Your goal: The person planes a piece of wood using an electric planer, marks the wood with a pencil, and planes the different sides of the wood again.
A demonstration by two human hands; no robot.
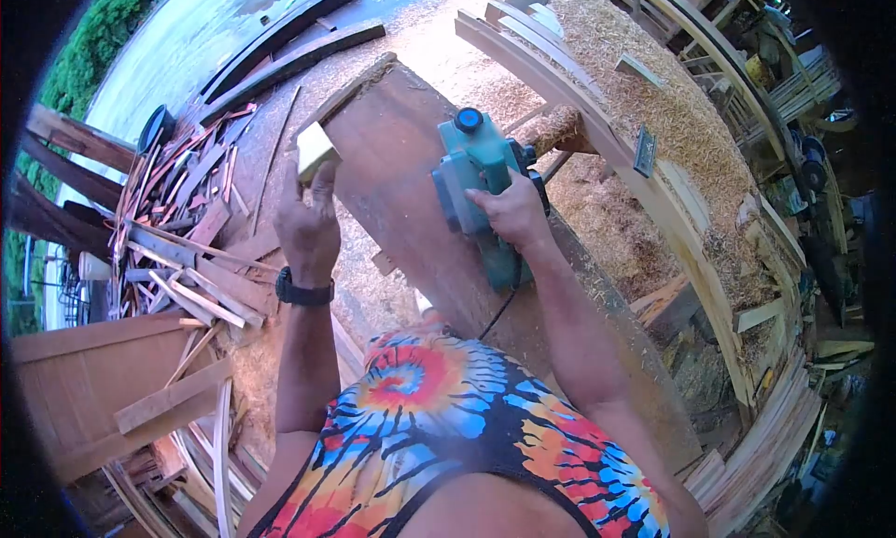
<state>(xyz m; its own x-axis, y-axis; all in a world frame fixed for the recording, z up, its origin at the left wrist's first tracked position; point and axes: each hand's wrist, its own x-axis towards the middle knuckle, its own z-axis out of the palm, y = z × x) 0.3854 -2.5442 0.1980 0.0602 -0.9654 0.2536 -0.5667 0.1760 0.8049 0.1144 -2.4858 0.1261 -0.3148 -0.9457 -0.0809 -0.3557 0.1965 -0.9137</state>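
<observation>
My right hand (516, 217) is wrapped round the handle of a green electric planer (473, 169) with a blue-topped knob at its far end. The planer rests on a long brown board (387, 137), and its black cord (497, 316) runs back toward my body. At the board's left edge, my left hand (306, 211) has its fingers closed on a short pale block of wood (315, 149). A dark watch (304, 288) is strapped on that wrist.
Wood shavings (672, 118) cover the ground on the right, where a long curved plank (621, 151) stretches. Scrap wood (191, 188) is piled at the left, near a brown panel (112, 379). Dark beams (289, 57) lie at the far left, beside a pale wet-looking surface (201, 39).
</observation>
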